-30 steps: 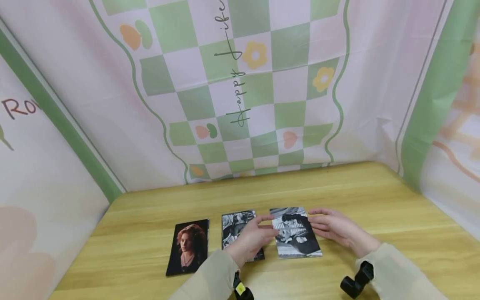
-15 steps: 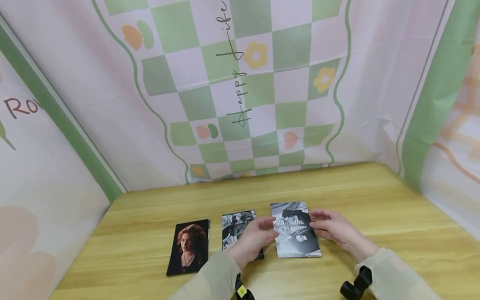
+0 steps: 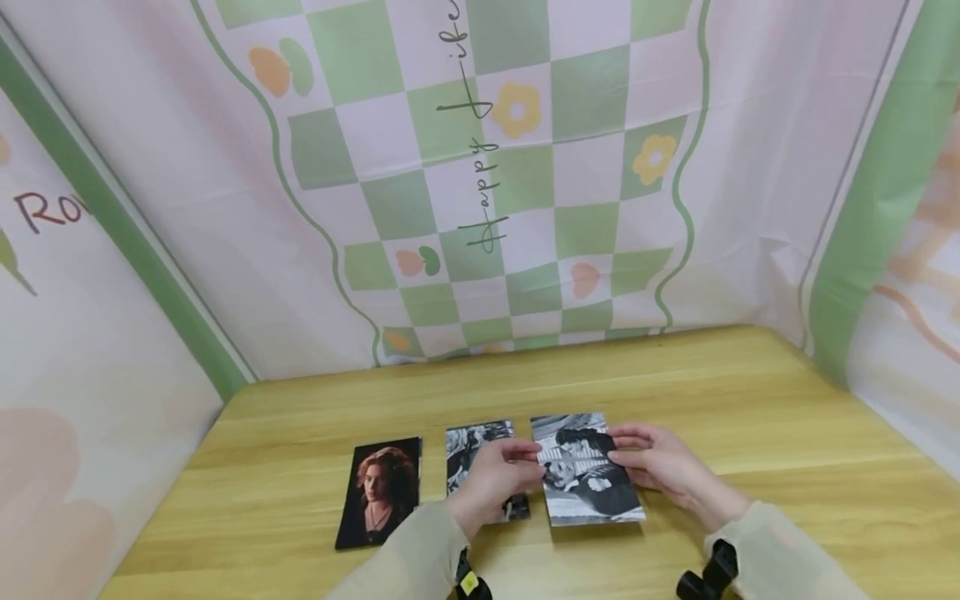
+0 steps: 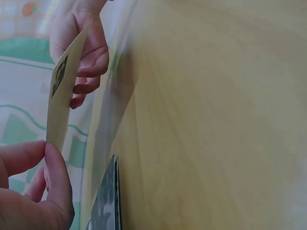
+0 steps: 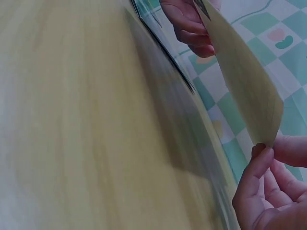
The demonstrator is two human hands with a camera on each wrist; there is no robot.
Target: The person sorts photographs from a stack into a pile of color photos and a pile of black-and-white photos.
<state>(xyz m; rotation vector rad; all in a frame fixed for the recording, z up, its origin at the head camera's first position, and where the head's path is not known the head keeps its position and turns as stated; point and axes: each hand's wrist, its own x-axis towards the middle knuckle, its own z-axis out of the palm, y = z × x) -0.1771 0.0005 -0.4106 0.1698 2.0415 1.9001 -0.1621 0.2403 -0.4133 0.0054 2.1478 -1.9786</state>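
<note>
Both hands hold one black-and-white photo card (image 3: pixel 588 483) by its opposite side edges, tilted above the wooden table. My left hand (image 3: pixel 495 482) pinches its left edge between thumb and fingertip. On the other side my right hand (image 3: pixel 671 468) pinches the right edge the same way. The card's plain back (image 5: pixel 252 88) with a small dark print faces the right wrist camera. Just left of it lies a stack of black-and-white photo cards (image 3: pixel 463 450), partly covered by my left hand. Farther left is a small stack topped by a colour portrait card (image 3: pixel 382 487).
The wooden table (image 3: pixel 300 400) runs back to a checked green-and-white cloth wall (image 3: pixel 487 275). Cloth panels also rise at the left and right sides. A dark camera mount (image 3: pixel 708 573) sits at my right wrist.
The photo card has tilted, then come slightly left and nearer to me. Both hands moved with it, and the right fingers have closed onto its edge. The other two stacks have stayed put.
</note>
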